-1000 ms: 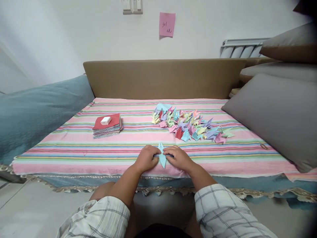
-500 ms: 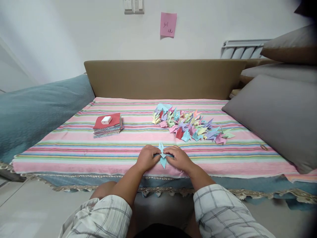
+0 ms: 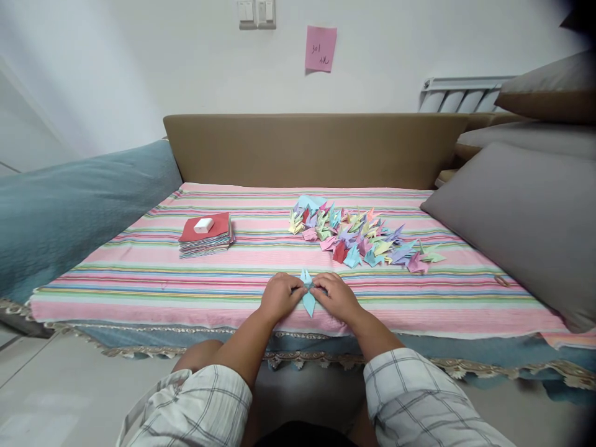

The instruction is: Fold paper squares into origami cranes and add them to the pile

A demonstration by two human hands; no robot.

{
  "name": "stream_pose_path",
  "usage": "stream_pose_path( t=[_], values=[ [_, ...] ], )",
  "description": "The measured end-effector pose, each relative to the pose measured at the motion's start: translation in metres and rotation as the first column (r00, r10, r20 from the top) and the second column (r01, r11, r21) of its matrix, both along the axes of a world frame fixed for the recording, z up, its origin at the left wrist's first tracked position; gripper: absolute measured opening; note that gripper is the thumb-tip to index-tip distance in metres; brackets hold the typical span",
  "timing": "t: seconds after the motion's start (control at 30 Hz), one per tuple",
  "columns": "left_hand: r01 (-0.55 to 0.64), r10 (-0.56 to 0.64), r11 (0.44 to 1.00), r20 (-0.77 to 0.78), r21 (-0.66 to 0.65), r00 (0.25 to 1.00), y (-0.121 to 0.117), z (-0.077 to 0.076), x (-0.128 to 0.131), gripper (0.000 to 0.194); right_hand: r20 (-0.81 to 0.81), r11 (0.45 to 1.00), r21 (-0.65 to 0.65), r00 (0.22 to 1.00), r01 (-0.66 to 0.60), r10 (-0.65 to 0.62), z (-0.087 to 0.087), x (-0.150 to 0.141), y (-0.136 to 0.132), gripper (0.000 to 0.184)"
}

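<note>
The left hand (image 3: 280,296) and the right hand (image 3: 338,298) pinch the blue paper (image 3: 308,304) from both sides near the sofa's front edge, probably to keep its folds aligned.

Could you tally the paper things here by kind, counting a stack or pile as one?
Stack of sheets: 1
Pile of folded paper, pieces overlapping too much to count: 1
Light-blue folded piece, held by left hand and right hand: 1
Pink note: 1
Total: 4
</note>
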State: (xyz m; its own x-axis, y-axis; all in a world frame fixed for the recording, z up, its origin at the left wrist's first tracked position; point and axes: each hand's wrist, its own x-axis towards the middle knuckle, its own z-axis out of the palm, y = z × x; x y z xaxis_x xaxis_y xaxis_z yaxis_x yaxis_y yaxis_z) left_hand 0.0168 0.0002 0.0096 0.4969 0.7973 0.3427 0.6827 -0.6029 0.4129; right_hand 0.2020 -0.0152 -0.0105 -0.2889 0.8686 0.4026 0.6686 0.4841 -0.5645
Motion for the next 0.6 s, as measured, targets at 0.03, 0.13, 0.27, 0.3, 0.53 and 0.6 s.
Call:
stream_pose_path(
  t=[0.03,0.13,0.27,0.3,0.53,0.6],
  values=[
    [-0.008,0.008,1.0,-0.002,-0.006,1.0,0.0,0.0,0.0,0.017,0.0,1.0,-0.007,1.0,0.013,-0.013,0.0,-0.001,0.0,0.01],
    [-0.074,0.074,0.997,0.003,-0.034,0.997,0.0,0.0,0.002,0.015,-0.003,0.998,-0.024,0.998,0.056,-0.056,-0.001,-0.003,0.002,0.013],
    [-0.156,0.163,0.984,0.091,-0.082,0.982,0.0,-0.003,0.003,0.012,-0.018,0.995,-0.04,0.995,0.095,-0.096,-0.001,-0.007,0.003,0.015],
    [-0.162,0.173,0.982,0.114,-0.095,0.978,0.0,-0.003,0.004,0.015,-0.022,0.993,-0.042,0.994,0.107,-0.108,-0.001,-0.008,0.003,0.015],
    [-0.193,0.205,0.975,0.119,-0.106,0.971,-0.002,-0.003,0.007,0.015,-0.026,0.976,-0.07,0.978,0.205,-0.207,0.002,-0.015,0.002,0.014],
    [-0.208,0.22,0.972,0.117,-0.111,0.968,-0.002,-0.002,0.008,0.014,-0.03,0.971,-0.066,0.972,0.231,-0.233,0.002,-0.017,0.003,0.014]
  ],
)
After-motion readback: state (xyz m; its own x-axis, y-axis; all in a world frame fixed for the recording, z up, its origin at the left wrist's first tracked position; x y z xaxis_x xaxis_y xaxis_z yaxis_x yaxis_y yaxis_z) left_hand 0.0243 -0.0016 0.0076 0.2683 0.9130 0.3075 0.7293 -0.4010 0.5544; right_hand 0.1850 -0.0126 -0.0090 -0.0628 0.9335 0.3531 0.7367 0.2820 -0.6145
